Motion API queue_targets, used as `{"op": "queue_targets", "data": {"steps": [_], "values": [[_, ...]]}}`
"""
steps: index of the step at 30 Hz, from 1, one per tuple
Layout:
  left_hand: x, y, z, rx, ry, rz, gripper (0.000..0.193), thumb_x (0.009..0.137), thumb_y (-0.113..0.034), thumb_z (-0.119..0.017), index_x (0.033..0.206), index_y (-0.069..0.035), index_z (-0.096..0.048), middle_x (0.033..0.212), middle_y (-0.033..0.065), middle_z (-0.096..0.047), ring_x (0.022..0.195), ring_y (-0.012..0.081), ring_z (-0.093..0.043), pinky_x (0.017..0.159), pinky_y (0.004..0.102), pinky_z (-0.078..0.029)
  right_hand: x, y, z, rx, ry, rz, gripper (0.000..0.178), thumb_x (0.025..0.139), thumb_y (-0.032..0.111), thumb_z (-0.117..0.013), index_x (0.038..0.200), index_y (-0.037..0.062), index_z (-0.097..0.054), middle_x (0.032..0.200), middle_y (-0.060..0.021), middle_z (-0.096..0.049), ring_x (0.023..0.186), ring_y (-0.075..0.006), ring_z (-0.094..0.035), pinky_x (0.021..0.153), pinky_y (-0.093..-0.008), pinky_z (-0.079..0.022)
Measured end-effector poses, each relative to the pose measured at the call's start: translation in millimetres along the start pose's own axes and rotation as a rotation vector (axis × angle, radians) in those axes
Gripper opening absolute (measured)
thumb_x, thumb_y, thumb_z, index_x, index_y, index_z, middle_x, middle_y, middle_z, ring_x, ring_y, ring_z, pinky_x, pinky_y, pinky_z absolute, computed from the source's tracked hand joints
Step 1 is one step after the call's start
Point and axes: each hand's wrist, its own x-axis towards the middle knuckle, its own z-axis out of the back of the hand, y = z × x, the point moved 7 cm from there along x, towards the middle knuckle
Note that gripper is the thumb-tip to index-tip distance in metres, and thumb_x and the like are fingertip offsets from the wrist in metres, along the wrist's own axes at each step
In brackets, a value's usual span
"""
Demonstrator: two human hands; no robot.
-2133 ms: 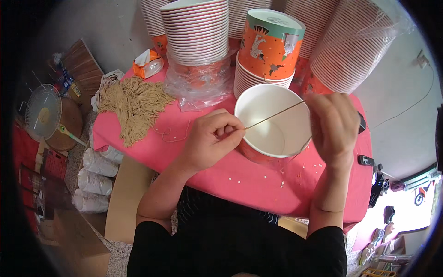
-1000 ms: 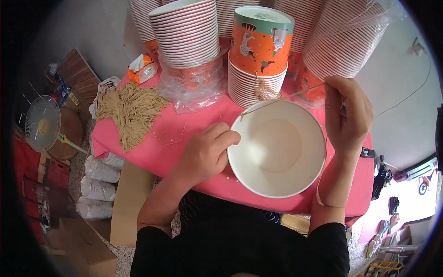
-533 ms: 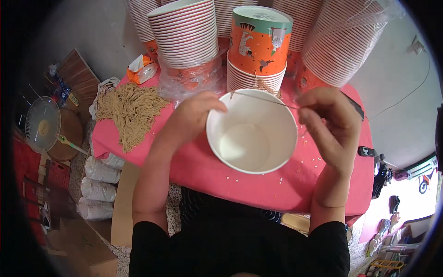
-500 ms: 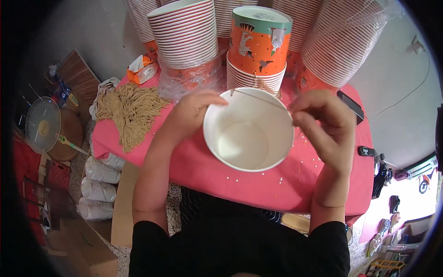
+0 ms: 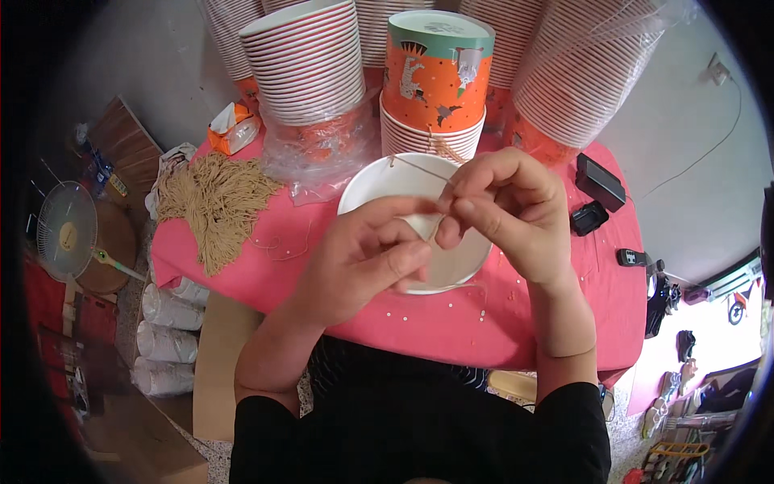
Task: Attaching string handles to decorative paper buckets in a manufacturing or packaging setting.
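A white paper bucket [image 5: 369, 187] rests mouth-up on the pink table, tilted so its inside shows. A thin brown cord [image 5: 421, 169] runs from a hole near its far left rim to my right hand [image 5: 516, 218], whose thumb and fingers pinch it. Close against those fingertips, my left hand [image 5: 363, 254] is closed in a pinch on the cord too, above the bucket's mouth. Both hands cover part of the near rim and inside. A loose thin end trails by the near rim.
A bundle of tan cords [image 5: 214, 202] lies on the pink tablecloth [image 5: 266, 278] at left. Behind stand nested bucket stacks [image 5: 306, 68] and an upside-down orange printed bucket [image 5: 439, 81]. A tissue pack [image 5: 234, 129] sits far left, a black box [image 5: 601, 181] at right. Small white bits are scattered.
My left hand has left the bucket's rim and come to the right, meeting my right hand at the cord. My right hand has moved left, over the bucket.
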Motion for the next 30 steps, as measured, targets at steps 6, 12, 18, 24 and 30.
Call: {"op": "queue_targets", "data": {"steps": [6,12,18,24,30], "values": [[-22,-9,6,0.022,-0.008,0.099,0.013,0.093,-0.007,-0.060,0.097,0.004,-0.066,0.074,0.0001,-0.061,0.063,0.0039,-0.053,0.056,0.0198,-0.041,7,3,33,-0.191,-0.195,0.121,0.008,0.090,-0.006,-0.057,0.098,-0.0041,-0.058,0.088,-0.0084,-0.064,0.071,-0.0123,-0.065,0.063,-0.0243,-0.054],[-50,-30,27,0.187,-0.101,-0.085,0.011,0.093,-0.005,-0.060,0.095,0.004,-0.066,0.072,0.0000,-0.060,0.061,0.0032,-0.051,0.055,0.0187,-0.039,12,3,60,-0.538,-0.345,0.151,0.010,0.087,-0.006,-0.058,0.096,-0.0018,-0.060,0.085,-0.0027,-0.062,0.068,-0.0070,-0.059,0.060,-0.0222,-0.049],[-40,-24,34,0.365,-0.271,-0.078,0.009,0.091,-0.006,-0.063,0.093,0.002,-0.067,0.071,-0.0016,-0.060,0.060,0.0025,-0.050,0.052,0.0187,-0.038,9,25,45,-1.210,-0.289,0.251,0.020,0.078,-0.005,-0.064,0.097,-0.0003,-0.061,0.092,-0.0055,-0.062,0.064,-0.0090,-0.055,0.056,-0.0257,-0.045],[-24,-25,4,0.676,-0.267,-0.280,0.007,0.088,-0.004,-0.066,0.090,0.002,-0.066,0.071,0.0018,-0.063,0.062,0.0034,-0.054,0.054,0.0219,-0.042,-11,8,-21,-0.419,0.156,-0.193,0.046,0.082,-0.007,-0.062,0.126,-0.0037,-0.055,0.121,-0.0117,-0.060,0.075,-0.0094,-0.065,0.064,-0.0221,-0.053],[-12,-18,7,0.520,-0.211,-0.147,0.008,0.090,-0.006,-0.064,0.090,0.002,-0.065,0.070,-0.0006,-0.061,0.062,0.0020,-0.052,0.055,0.0209,-0.042,-9,-6,-14,-0.617,0.127,-0.102,0.010,0.087,0.000,-0.062,0.097,0.0003,-0.064,0.075,0.0016,-0.059,0.063,-0.0035,-0.051,0.057,-0.0193,-0.040]]}}
